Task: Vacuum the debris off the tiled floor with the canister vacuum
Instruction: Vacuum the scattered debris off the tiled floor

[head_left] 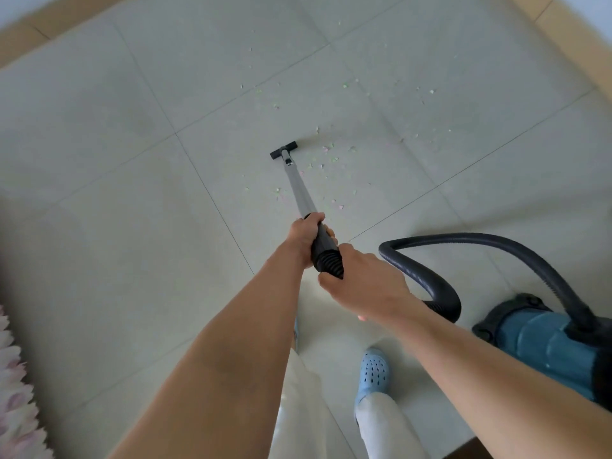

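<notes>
Pale square tiles of the floor (132, 226) fill the view, framed by a tan skirting along the far edges, as a person works a canister vacuum across scattered debris (331, 154), small pink and green flecks lying mostly toward the far right of the floor, with a few close beside the wand. The black floor nozzle (283, 149) sits flat on a tile near the floor's middle, just left of the thickest patch of flecks, at the end of a rigid grey wand (299, 190). The left hand (306, 235) wraps around the black handle where it meets the wand; the right hand (364, 283) grips the ribbed cuff just behind it, fingers curled round it. From there the corrugated hose (430, 276) loops back to the blue canister (543, 339), parked at the near right of the floor beside a foot in a light blue clog (374, 371). A pink fringed rug (13, 392) shows at the near left edge. The wand looks stiff and light, best steered from the handle with both hands as here; the hose seems flexible, and the canister, likely the heavy part, would trail behind when tugged. Most flecks remain.
</notes>
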Tool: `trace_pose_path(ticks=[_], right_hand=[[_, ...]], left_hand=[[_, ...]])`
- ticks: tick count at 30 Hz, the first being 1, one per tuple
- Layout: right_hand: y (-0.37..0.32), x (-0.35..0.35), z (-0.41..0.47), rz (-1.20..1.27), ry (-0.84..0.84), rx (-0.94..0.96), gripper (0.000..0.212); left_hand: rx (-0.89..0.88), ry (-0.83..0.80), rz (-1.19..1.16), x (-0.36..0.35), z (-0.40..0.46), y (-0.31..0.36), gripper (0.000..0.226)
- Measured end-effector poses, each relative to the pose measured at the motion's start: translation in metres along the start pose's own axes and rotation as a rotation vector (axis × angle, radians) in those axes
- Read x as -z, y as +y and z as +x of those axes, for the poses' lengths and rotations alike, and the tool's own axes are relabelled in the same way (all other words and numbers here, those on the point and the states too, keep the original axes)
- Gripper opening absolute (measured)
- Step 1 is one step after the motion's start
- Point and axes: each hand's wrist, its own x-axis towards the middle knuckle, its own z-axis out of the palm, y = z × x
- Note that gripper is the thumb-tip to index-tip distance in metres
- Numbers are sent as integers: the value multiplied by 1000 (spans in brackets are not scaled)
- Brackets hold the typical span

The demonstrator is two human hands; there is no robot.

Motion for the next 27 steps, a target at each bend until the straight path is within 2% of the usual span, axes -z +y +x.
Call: trace_pose_path(ticks=[8,17,27], right_hand=[[26,-17,-16,87,-3,28,25],[-5,-28,-7,342,-78,37,27],[-39,-33,1,226,-132,119,24]], left_hand=[[-38,62,77,-1,-15,-27,17],[-32,121,206,30,-23,-5,22],[-13,146,57,76,-23,7,20]])
